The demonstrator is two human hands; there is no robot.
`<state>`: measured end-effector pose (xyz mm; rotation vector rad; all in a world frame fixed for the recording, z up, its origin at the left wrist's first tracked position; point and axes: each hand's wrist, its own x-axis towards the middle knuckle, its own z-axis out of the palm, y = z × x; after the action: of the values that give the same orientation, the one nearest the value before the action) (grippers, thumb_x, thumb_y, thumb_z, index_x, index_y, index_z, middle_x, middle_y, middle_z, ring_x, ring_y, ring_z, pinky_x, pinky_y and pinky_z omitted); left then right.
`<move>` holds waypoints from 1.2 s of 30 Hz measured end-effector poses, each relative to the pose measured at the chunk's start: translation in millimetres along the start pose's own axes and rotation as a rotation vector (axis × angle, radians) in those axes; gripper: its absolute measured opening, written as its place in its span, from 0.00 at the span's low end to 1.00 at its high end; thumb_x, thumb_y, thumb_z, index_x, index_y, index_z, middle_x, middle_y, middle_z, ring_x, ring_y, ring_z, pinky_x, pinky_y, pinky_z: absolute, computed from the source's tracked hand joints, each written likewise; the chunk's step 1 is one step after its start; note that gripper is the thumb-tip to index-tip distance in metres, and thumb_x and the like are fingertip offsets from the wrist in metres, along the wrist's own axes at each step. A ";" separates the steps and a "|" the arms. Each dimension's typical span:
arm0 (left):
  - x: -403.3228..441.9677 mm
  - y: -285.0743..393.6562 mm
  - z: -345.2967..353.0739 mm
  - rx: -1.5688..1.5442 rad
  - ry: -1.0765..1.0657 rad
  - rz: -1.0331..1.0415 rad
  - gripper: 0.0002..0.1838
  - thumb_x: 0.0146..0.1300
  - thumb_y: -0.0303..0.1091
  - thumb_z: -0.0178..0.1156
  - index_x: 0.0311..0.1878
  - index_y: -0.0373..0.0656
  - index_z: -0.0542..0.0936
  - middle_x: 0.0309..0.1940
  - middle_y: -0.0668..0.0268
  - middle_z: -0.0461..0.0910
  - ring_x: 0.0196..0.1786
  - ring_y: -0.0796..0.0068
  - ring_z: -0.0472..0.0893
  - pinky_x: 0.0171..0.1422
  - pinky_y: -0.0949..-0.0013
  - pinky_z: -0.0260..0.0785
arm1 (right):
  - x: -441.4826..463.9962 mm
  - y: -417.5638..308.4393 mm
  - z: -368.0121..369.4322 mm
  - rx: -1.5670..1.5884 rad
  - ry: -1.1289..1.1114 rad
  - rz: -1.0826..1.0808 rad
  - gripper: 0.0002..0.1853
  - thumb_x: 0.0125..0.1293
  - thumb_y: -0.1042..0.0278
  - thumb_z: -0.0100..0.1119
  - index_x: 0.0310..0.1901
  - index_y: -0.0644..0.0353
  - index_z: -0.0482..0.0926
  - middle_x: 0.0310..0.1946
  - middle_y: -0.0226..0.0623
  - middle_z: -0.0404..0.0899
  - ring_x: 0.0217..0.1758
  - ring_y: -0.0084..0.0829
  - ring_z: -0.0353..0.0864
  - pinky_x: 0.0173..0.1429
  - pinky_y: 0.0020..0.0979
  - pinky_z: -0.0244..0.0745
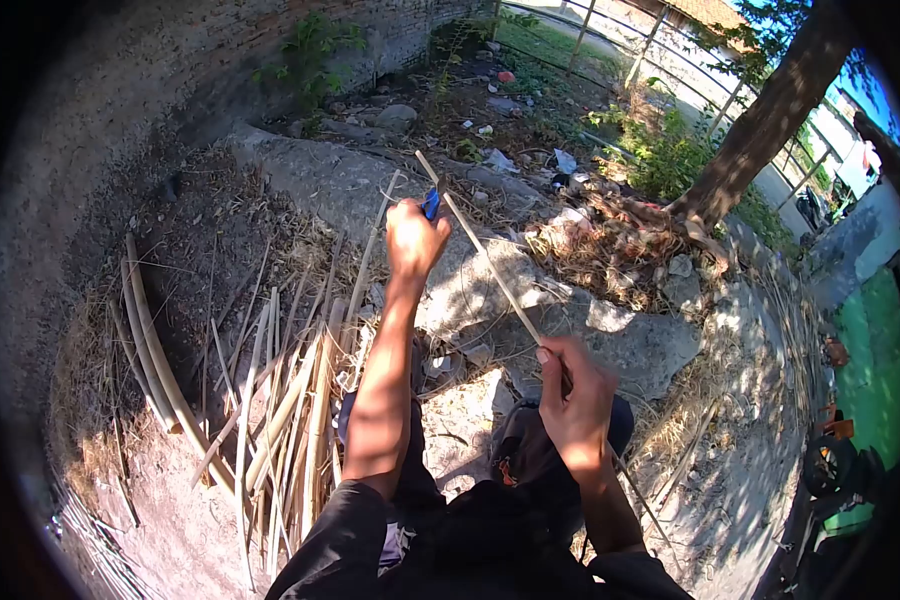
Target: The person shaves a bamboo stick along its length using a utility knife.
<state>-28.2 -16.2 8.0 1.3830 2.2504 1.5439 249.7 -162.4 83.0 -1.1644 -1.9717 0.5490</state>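
Observation:
My left hand (417, 240) is stretched forward, closed around a small blue-handled tool (431, 204) that looks like a knife. Its dark blade lies against the upper part of a thin bamboo strip (495, 268). The lower part of that strip is pinched between the thumb and fingers of my right hand (578, 392), nearer my body. The strip slants from upper left to lower right, and a thin length shows past my right wrist. My left fist hides most of the handle.
A pile of bamboo strips (270, 410) lies on the ground at left, with thicker curved bamboo pieces (155, 350) beside it. Ahead are a low stone ledge (320, 185), litter, dry fibres (610, 240) and a leaning tree trunk (770, 120). A wall (150, 90) stands at left.

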 end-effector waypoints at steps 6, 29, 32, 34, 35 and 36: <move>28.0 -52.8 -1.9 -0.003 0.096 -0.242 0.19 0.58 0.41 0.70 0.29 0.29 0.84 0.24 0.44 0.84 0.32 0.46 0.89 0.40 0.51 0.78 | -66.7 13.3 -28.5 -0.002 -0.023 -0.043 0.05 0.75 0.77 0.64 0.49 0.64 0.84 0.29 0.44 0.86 0.24 0.33 0.84 0.30 0.33 0.74; -47.6 54.2 -4.1 -0.281 -0.380 0.344 0.14 0.65 0.39 0.70 0.30 0.37 0.84 0.23 0.49 0.80 0.29 0.42 0.79 0.42 0.50 0.73 | 71.3 22.5 6.8 0.005 0.158 -0.021 0.07 0.75 0.72 0.68 0.51 0.59 0.88 0.31 0.43 0.90 0.25 0.26 0.86 0.30 0.30 0.76; -48.9 50.7 3.2 -0.296 -0.363 0.387 0.12 0.63 0.37 0.70 0.29 0.38 0.84 0.23 0.50 0.81 0.30 0.42 0.81 0.43 0.49 0.74 | 78.7 22.9 14.4 0.116 0.195 -0.063 0.08 0.74 0.70 0.70 0.50 0.60 0.89 0.31 0.43 0.90 0.22 0.25 0.83 0.29 0.30 0.75; -50.0 47.8 8.0 -0.312 -0.330 0.421 0.12 0.62 0.37 0.70 0.29 0.38 0.84 0.23 0.51 0.81 0.31 0.42 0.81 0.44 0.49 0.74 | 81.2 20.3 15.1 0.140 0.183 -0.083 0.08 0.73 0.70 0.71 0.50 0.62 0.89 0.32 0.43 0.91 0.19 0.24 0.79 0.27 0.30 0.73; -50.5 46.3 10.6 -0.280 -0.333 0.398 0.12 0.61 0.37 0.70 0.29 0.38 0.84 0.24 0.50 0.82 0.32 0.42 0.81 0.44 0.49 0.74 | 82.5 19.2 15.6 0.139 0.183 -0.084 0.08 0.73 0.70 0.71 0.50 0.62 0.89 0.32 0.43 0.91 0.19 0.24 0.79 0.27 0.30 0.73; -50.8 47.5 10.5 -0.250 -0.336 0.375 0.12 0.60 0.37 0.70 0.29 0.38 0.84 0.25 0.49 0.82 0.33 0.42 0.82 0.44 0.49 0.74 | 83.5 18.1 16.2 0.133 0.192 -0.108 0.08 0.72 0.71 0.71 0.49 0.62 0.90 0.32 0.43 0.91 0.18 0.23 0.78 0.26 0.30 0.72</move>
<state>36.7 -40.7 19.8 1.8907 1.6145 1.4805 222.6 -80.5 93.9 -0.9850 -1.7935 0.4860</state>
